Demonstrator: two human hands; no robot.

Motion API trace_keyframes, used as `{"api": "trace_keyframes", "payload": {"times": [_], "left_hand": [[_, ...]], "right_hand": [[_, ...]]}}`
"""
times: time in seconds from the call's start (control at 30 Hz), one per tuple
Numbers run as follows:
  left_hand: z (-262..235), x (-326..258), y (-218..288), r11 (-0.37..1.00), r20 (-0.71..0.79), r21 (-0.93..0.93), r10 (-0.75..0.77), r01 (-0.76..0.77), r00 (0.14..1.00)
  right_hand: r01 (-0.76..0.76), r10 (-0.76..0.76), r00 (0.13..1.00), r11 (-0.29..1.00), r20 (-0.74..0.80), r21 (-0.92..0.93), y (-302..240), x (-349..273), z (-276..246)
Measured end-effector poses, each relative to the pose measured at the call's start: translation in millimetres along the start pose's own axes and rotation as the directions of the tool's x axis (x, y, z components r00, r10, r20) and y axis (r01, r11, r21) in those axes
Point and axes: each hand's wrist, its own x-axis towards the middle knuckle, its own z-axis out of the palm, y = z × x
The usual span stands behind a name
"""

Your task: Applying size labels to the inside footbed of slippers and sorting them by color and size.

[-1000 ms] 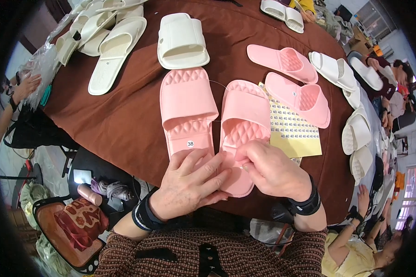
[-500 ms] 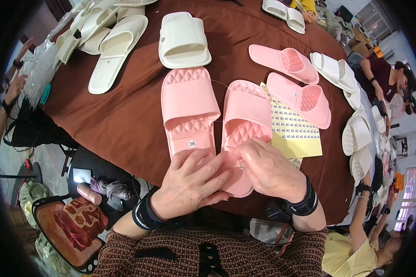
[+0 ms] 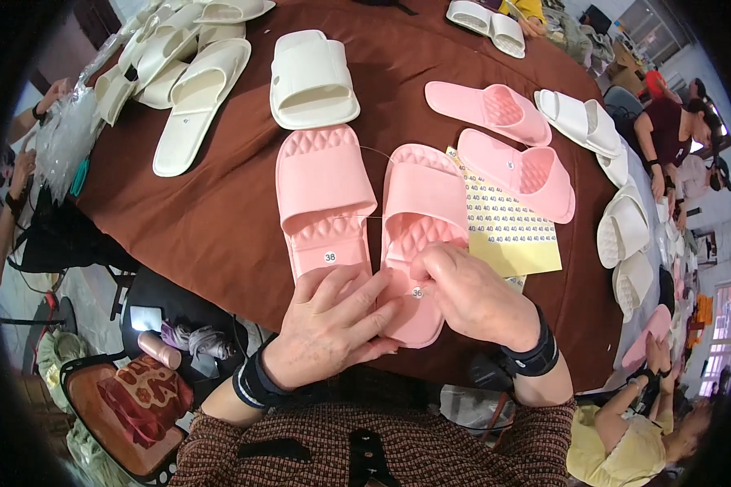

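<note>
Two pink slippers lie side by side before me, toes away, with a thin clear loop of thread or plastic between them. The left pink slipper point(image 3: 327, 178) has a round white sticker point(image 3: 330, 257) on its insole. My left hand point(image 3: 325, 325) spreads over its heel and grips the near edge of the right pink slipper point(image 3: 426, 191), thumb low at that heel. My right hand point(image 3: 479, 296) is closed, its curled fingers resting on the right insole next to another round sticker point(image 3: 417, 293). Whatever its fingertips hold is hidden.
A yellow sticker sheet point(image 3: 516, 243) lies right of the pair, partly under another pink slipper point(image 3: 516, 170). A white slipper point(image 3: 313, 81) touches the left toe. More white slippers point(image 3: 170, 61) are heaped far left. Co-workers sit at right; a chair point(image 3: 130, 406) stands lower left.
My right hand's fingers have shifted off the sticker on the right insole, which now shows fully. My left hand keeps its place. At far right, a co-worker's hands now hold up a pink slipper.
</note>
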Motion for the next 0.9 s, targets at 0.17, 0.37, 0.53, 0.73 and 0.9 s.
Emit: {"api": "trace_keyframes", "payload": {"times": [0.17,0.37,0.53,0.73,0.9], "left_hand": [[-0.8,3.9,2.2,0.999,0.037,0.039,-0.014,0.012,0.999],[-1.9,8.8,7.5,0.996,0.05,0.08,-0.03,0.026,0.998],[0.0,10.4,10.3,0.996,0.051,0.085,-0.009,0.005,0.999],[-1.4,8.7,10.6,0.994,0.039,0.107,-0.002,-0.003,0.999],[1.2,8.1,10.3,0.994,0.032,0.11,-0.006,0.003,0.999]], "right_hand": [[-0.036,0.036,0.999,0.99,-0.003,-0.133,1.3,1.6,5.6],[0.131,-0.143,0.981,0.987,-0.132,-0.092,19.8,4.6,12.8],[0.125,-0.133,0.987,0.988,-0.091,-0.088,23.1,3.0,14.3],[0.158,-0.17,0.978,0.982,-0.121,-0.103,23.7,3.2,17.3],[0.124,-0.13,0.987,0.99,-0.096,-0.061,21.8,3.4,14.7]]}}
